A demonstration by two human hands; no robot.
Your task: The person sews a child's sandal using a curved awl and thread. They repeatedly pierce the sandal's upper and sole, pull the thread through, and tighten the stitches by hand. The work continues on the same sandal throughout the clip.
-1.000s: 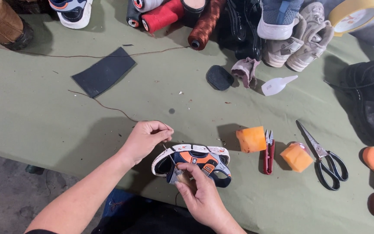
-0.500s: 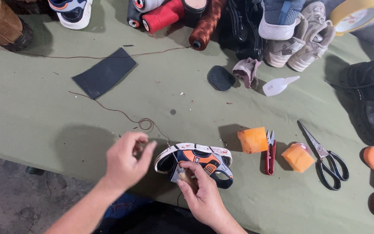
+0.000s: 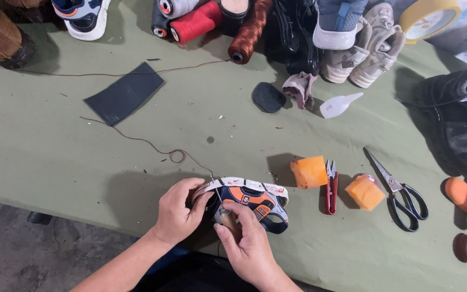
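Observation:
A small sandal [image 3: 252, 196] with a white sole and orange and dark blue straps lies on its side at the near edge of the green table [image 3: 55, 146]. My left hand [image 3: 179, 211] grips the sandal's left end. My right hand [image 3: 247, 246] holds a brown wooden-handled awl [image 3: 227, 217] against the sandal. A brown thread [image 3: 152, 145] runs from the sandal across the table, with a small loop in it.
Two orange blocks [image 3: 309, 171] [image 3: 364, 192], red thread snips [image 3: 331, 186] and black scissors [image 3: 398, 189] lie to the right. A black rubber piece [image 3: 124, 93], thread spools [image 3: 198, 21], several shoes, a white nozzle bottle [image 3: 337, 105] and a black shoe [image 3: 463, 116] sit farther back.
My left hand, lifted beside the sandal half a second ago, has come back onto the sandal's left end. The thread now lies slacker with a loop.

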